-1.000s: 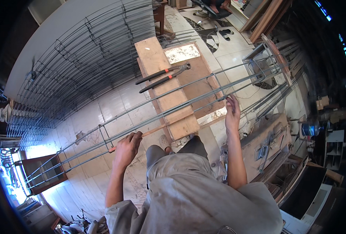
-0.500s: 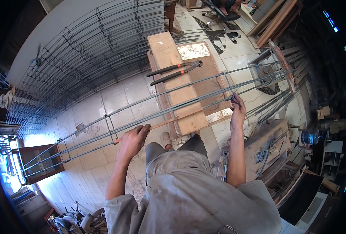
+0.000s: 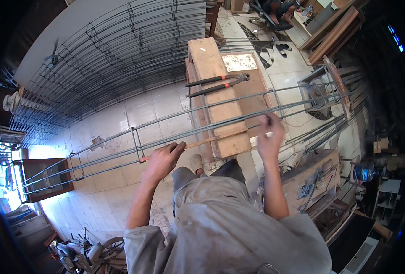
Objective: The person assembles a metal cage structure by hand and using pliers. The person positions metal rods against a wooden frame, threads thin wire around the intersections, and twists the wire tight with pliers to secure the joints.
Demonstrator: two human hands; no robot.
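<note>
A long, narrow rebar cage [image 3: 225,122] of thin steel rods with square stirrups [image 3: 136,139] stretches across in front of me, resting over a wooden plank bench [image 3: 227,109]. My left hand [image 3: 163,160] is closed around a thin wooden stick [image 3: 202,142], which runs along the near side of the cage with its right part on the bench. Blurred by motion, my right hand [image 3: 271,137] hovers beside the near rods, right of the bench; its fingers look bent, but whether they hold anything is unclear. Nipper pliers [image 3: 218,85] with black and orange handles lie on the bench beyond the cage.
Many finished rebar cages [image 3: 115,59] are stacked at the far left. A wooden stand [image 3: 337,89] supports the cage's right end, and a brown wooden frame [image 3: 45,180] stands under its left end. A workbench [image 3: 310,176] is at my right. Another person's legs [image 3: 280,11] show at the top.
My right hand has come away from the stirrup on the near rods and moved toward me. The left hand still grips the stick. The whole view has shifted slightly.
</note>
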